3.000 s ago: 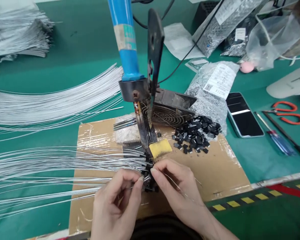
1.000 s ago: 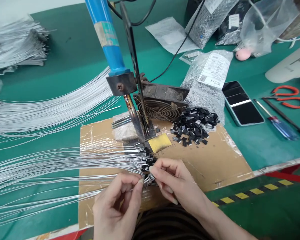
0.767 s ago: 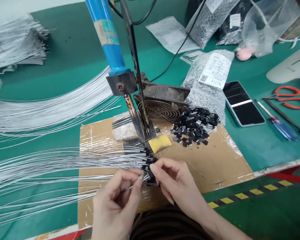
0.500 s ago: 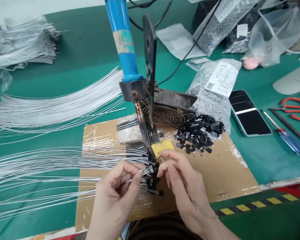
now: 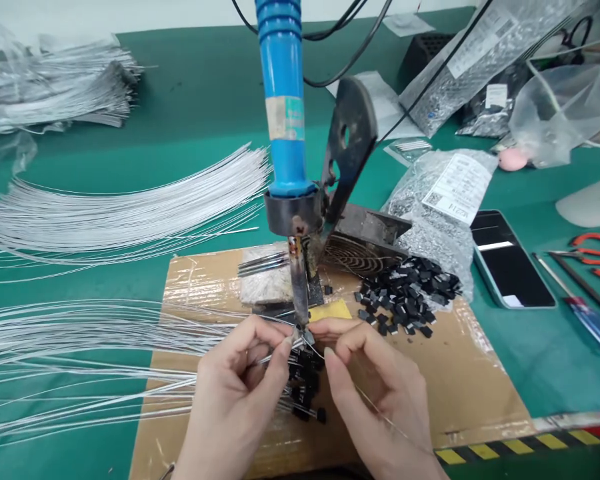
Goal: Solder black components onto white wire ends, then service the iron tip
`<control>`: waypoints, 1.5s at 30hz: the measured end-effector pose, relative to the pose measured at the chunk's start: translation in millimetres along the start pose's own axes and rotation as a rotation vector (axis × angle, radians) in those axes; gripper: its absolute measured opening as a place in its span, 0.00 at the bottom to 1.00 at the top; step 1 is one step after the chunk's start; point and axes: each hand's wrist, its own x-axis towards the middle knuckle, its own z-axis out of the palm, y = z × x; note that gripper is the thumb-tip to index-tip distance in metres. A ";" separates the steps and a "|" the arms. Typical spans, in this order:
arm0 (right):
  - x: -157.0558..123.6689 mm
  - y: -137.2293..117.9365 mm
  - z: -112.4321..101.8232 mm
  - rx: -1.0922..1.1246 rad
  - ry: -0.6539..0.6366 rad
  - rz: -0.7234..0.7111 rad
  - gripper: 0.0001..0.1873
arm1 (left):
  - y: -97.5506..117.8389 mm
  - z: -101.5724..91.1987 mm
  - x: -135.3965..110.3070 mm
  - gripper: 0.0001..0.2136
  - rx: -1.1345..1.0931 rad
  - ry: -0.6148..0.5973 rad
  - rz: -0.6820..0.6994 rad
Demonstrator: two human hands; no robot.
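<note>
A blue-handled soldering iron (image 5: 283, 120) is fixed in a dark metal stand (image 5: 349, 143), tip pointing down at the taped cardboard sheet (image 5: 445, 380). My left hand (image 5: 240, 400) pinches a thin white wire with a small black part on its end, holding it right under the iron's tip (image 5: 300, 327). My right hand (image 5: 375, 393) pinches a fine strand of solder wire (image 5: 380, 415) and feeds its end to the same spot. Below the tip lies a cluster of finished black parts (image 5: 305, 387) on wire ends.
Bundles of white wires (image 5: 105, 220) fan across the green mat at the left. A pile of loose black parts (image 5: 410, 297), a yellow sponge (image 5: 333, 311), a fan grille (image 5: 360, 257), a foil bag (image 5: 440, 200), a phone (image 5: 510, 260), a screwdriver (image 5: 585, 317) and red-handled cutters (image 5: 593, 247) lie at the right.
Both hands have lifted the wire end and the solder strand up to the iron's tip. The camera has tilted and moved, so the iron now stands nearly upright in view.
</note>
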 end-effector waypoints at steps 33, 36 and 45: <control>3.3 -8.8 6.5 -0.001 0.085 -0.036 0.12 | 14.3 10.0 -6.1 0.07 -0.042 0.102 -0.039; 3.6 -8.2 6.7 0.000 0.078 -0.043 0.11 | 13.8 10.0 -5.4 0.07 -0.063 0.104 -0.041; 4.5 -7.4 7.3 0.023 0.092 -0.067 0.11 | 14.3 9.7 -4.3 0.07 -0.079 0.100 -0.045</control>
